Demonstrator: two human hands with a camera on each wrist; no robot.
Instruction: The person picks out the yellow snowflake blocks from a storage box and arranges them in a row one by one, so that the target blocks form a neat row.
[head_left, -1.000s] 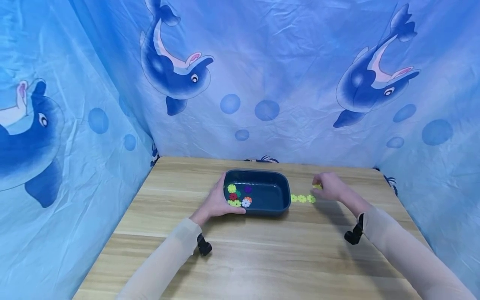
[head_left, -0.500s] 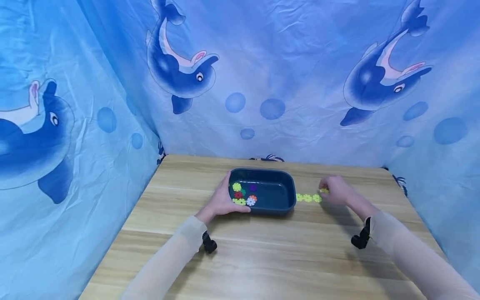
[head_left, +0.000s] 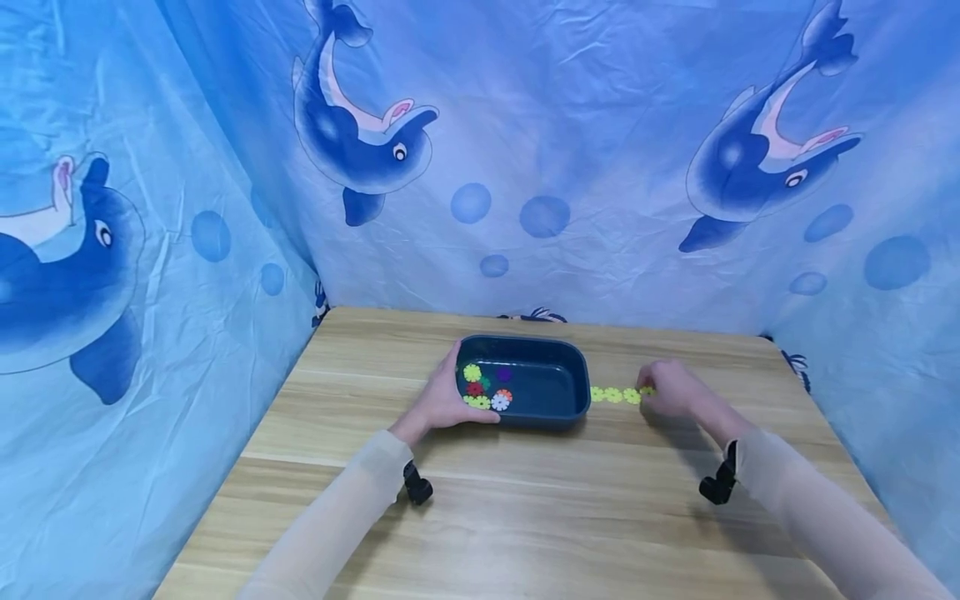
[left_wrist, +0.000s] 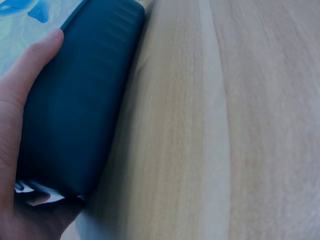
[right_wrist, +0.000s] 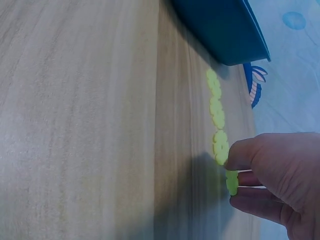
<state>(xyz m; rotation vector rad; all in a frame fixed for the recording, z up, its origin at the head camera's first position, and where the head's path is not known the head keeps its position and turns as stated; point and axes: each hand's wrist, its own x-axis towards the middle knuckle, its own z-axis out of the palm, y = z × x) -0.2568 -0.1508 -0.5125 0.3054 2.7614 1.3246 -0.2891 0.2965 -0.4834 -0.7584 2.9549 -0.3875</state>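
- Left hand (head_left: 442,402): grips one blue tray (head_left: 543,422) (eight flower discs (head_left: 500,403) visible inside).
- Right hand (head_left: 670,390): pinches one yellow disc (right_wrist: 232,183), beside three matching discs (right_wrist: 220,146) in line.

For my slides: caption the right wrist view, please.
The right hand holds a yellow flower-shaped piece at one end of a yellow row near a dark blue bin on a wooden tabletop.
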